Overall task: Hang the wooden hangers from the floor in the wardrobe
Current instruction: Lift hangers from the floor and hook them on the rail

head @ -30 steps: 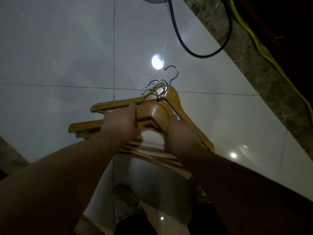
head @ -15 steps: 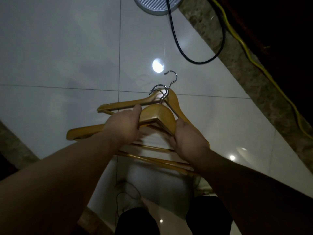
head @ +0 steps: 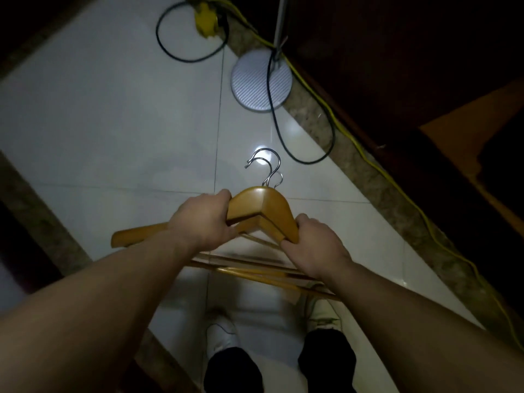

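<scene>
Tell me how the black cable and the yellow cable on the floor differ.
The black cable curls in loops over the white tiles and crosses the round lamp base; the yellow cable runs fairly straight along the stone border. The black cable is dark and looks thicker; the yellow cable is bright and looks thinner. Both lie loose on the floor, beyond the wooden hangers.
</scene>
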Action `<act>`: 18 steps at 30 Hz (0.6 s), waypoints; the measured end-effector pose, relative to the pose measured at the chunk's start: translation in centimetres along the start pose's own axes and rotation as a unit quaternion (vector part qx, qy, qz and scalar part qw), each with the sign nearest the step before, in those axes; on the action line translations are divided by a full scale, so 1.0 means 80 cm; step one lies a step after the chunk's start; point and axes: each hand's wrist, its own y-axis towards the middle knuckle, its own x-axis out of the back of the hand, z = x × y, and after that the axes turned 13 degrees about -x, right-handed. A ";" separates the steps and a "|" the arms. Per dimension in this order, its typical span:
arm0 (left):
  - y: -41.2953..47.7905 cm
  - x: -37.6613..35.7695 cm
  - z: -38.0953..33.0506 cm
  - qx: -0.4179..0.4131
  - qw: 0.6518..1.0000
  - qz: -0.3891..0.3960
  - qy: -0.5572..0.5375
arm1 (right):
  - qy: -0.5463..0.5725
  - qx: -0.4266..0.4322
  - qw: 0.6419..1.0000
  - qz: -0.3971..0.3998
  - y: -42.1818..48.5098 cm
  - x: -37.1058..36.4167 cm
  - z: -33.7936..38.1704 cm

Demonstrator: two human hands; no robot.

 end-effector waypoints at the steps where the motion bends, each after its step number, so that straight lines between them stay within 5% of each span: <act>1: -0.008 0.019 -0.008 0.001 1.000 0.003 -0.005 | 0.009 -0.003 1.000 0.007 -0.013 0.015 0.004; 10: -0.104 0.196 -0.079 0.018 1.000 -0.005 0.024 | 0.012 0.013 0.999 -0.027 -0.164 0.155 0.047; 18: -0.199 0.401 -0.159 0.019 0.994 -0.104 0.035 | 0.034 0.059 0.993 -0.098 -0.301 0.303 0.103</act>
